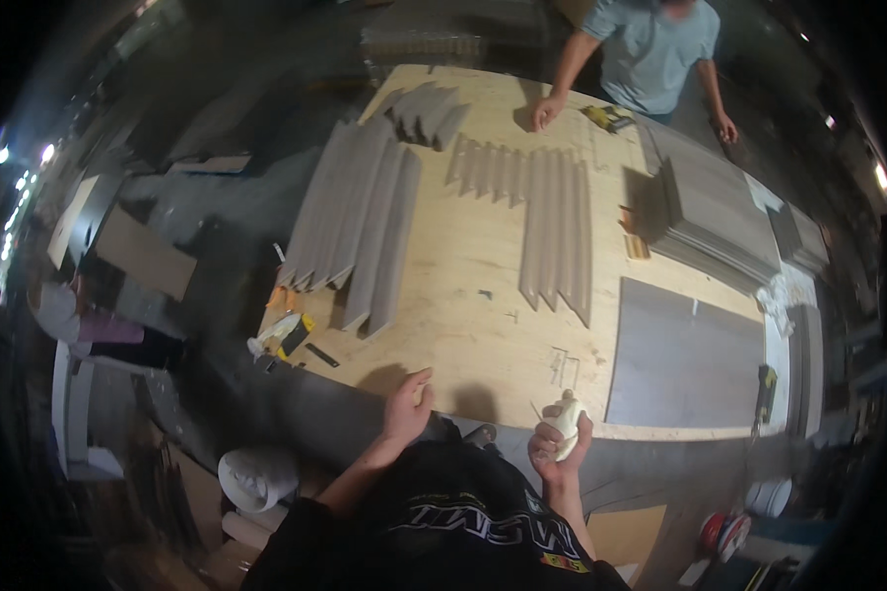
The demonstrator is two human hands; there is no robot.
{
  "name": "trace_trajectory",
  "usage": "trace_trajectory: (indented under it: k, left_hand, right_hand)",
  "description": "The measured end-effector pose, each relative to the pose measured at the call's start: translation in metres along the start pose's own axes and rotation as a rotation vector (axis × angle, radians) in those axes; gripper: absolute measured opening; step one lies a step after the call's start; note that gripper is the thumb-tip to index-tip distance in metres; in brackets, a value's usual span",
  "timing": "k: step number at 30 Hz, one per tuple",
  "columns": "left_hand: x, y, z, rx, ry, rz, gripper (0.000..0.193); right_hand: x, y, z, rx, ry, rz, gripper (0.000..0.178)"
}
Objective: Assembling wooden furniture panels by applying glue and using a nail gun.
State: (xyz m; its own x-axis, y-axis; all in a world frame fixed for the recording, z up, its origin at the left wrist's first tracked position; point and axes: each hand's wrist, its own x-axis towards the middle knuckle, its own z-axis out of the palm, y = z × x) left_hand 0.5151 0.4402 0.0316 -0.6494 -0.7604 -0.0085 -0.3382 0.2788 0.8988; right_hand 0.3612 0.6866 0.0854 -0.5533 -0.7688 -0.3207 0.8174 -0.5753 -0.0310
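My right hand [556, 451] is closed around a small cream-coloured squeeze bottle [567, 426], held upright at the near edge of a plywood-topped table [453, 281]. My left hand [406, 409] hovers by the same edge, fingers loosely bent and apart, with nothing in it. Beyond the bottle, a few thin metal pieces [562, 366] lie on the wood. Grey strips with angled ends [557, 222] are lined up at the table's centre right. More long grey strips [350, 212] lie side by side on the left.
A large grey panel [685, 355] lies at the right, before a stack of grey boards [715, 212]. A yellow-and-black tool [296, 335] rests at the left corner, another power tool [609, 118] at the far side. A co-worker [655, 59] stands across the table; another person [108, 320] is at far left.
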Motion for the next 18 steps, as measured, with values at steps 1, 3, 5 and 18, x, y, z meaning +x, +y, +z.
trace_trajectory:
  k: [1,3,5,18]
  left_hand:
    - [0.012,0.002,-0.002,-0.001,0.015,-0.008,0.03]
    - [0.037,0.004,-0.01,0.051,0.031,0.181,0.031]
    - [0.07,0.01,-0.024,0.012,0.031,0.182,0.031]
    - [0.369,0.067,-0.064,0.429,-0.099,0.363,0.045]
  right_hand:
    - [0.004,0.002,0.002,-0.006,0.0,0.016,0.041]
    - [0.013,0.007,0.007,0.108,0.022,-0.012,0.043]
    - [0.025,0.01,0.012,0.102,0.019,0.006,0.044]
    - [0.104,0.024,0.043,0.007,0.099,-0.16,0.047]
